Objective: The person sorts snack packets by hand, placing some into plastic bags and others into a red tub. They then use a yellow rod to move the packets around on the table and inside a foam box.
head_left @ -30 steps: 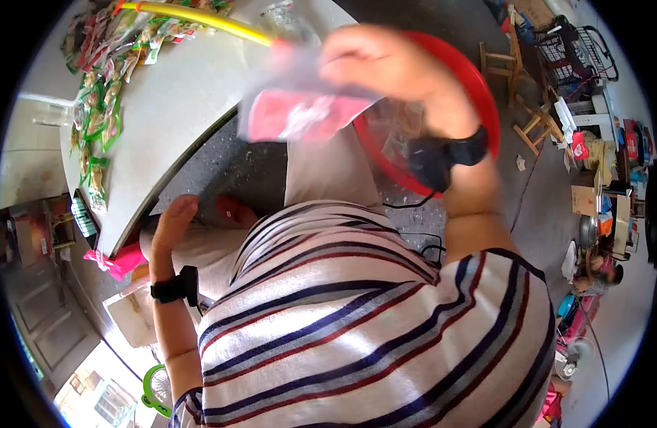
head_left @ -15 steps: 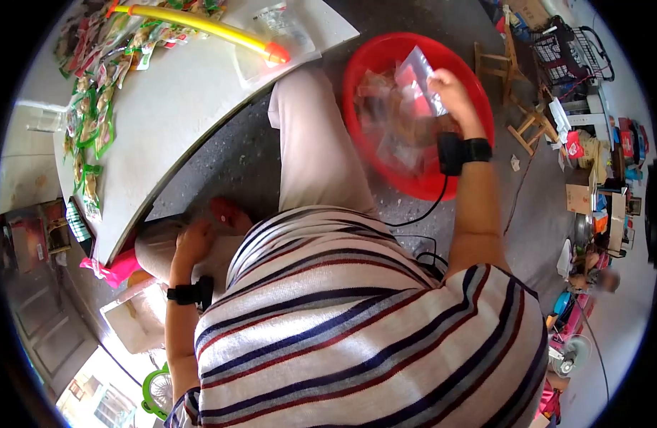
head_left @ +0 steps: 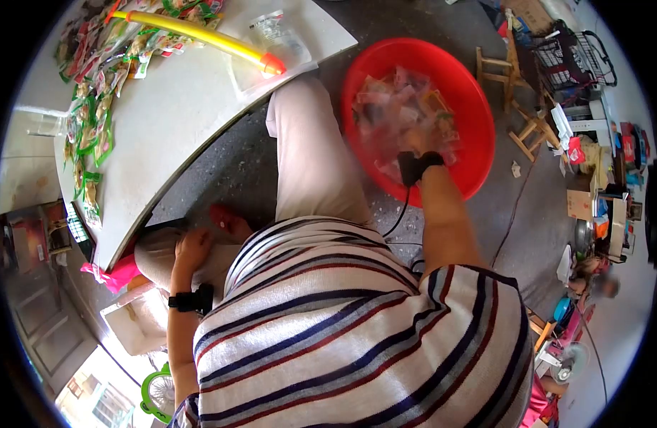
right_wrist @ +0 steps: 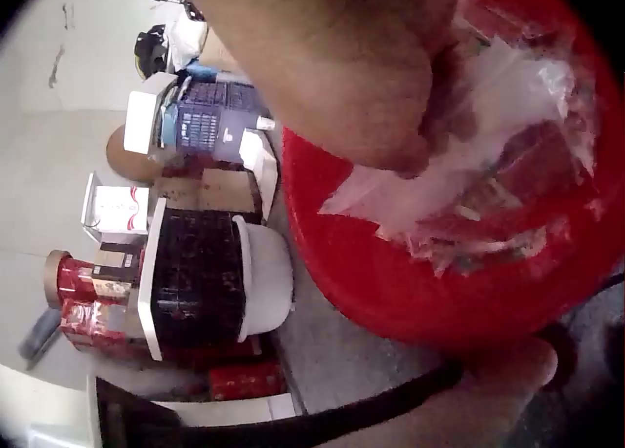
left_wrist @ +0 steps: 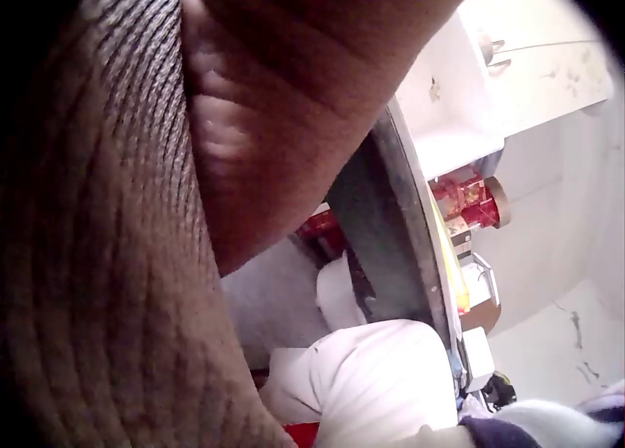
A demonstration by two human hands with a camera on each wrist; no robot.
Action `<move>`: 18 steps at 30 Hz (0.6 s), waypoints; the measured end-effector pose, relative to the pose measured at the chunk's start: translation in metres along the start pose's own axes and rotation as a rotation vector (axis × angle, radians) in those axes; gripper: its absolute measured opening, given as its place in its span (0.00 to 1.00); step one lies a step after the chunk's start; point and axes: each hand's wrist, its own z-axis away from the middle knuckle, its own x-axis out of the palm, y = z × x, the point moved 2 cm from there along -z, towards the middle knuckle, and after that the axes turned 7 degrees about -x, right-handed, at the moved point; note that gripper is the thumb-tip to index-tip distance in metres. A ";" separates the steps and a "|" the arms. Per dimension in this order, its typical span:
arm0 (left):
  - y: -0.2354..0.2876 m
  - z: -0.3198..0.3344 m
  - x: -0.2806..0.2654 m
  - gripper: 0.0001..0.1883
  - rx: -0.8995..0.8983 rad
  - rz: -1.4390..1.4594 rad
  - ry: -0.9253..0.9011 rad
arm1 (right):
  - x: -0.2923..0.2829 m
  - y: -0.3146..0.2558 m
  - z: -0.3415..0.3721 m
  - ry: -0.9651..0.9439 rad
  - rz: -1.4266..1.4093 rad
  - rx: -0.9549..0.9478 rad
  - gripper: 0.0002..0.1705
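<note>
My right hand point(head_left: 415, 140) reaches down into a red basin point(head_left: 475, 107), blurred, among several clear plastic packets point(head_left: 393, 100). In the right wrist view its thumb side lies right against a translucent packet point(right_wrist: 376, 202); the fingertips are mostly hidden, and I cannot tell whether they grip it. More packets with pink-red contents point(right_wrist: 537, 160) lie around it. My left hand point(head_left: 193, 247) rests on my left thigh, fingers relaxed, holding nothing. The left wrist view shows only part of that hand point(left_wrist: 283, 106), close up beside a sleeve-like ribbed cloth.
A pale table point(head_left: 171, 93) curves along my left, with green-edged snack packets point(head_left: 93, 128), a yellow tube with an orange tip point(head_left: 200, 30) and a clear bag point(head_left: 278, 36). Wooden stools point(head_left: 532, 132) stand right of the basin. A cable point(head_left: 400, 217) runs from the right wrist.
My right hand first swung from near the table to over the basin with a pink packet, then moved lower and leftward into the packets. My left hand came down onto the thigh and stayed there.
</note>
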 end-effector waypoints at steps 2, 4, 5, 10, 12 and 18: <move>-0.001 0.000 0.001 0.15 -0.007 0.005 0.000 | -0.034 -0.024 0.006 0.110 -0.047 0.030 0.17; 0.000 -0.001 0.001 0.14 -0.011 0.005 0.025 | -0.058 -0.035 -0.005 0.177 0.053 0.026 0.16; 0.001 -0.002 0.001 0.14 -0.011 0.004 0.022 | -0.063 -0.026 -0.031 0.160 0.144 0.065 0.16; -0.008 -0.002 0.008 0.13 0.003 -0.006 0.024 | -0.070 -0.070 -0.052 0.200 0.197 0.013 0.15; -0.009 -0.002 0.006 0.13 -0.011 -0.012 0.004 | -0.053 -0.095 -0.046 0.174 0.145 -0.065 0.17; -0.007 0.004 0.004 0.14 0.001 -0.031 0.037 | 0.046 -0.071 -0.081 0.062 -0.076 -0.339 0.17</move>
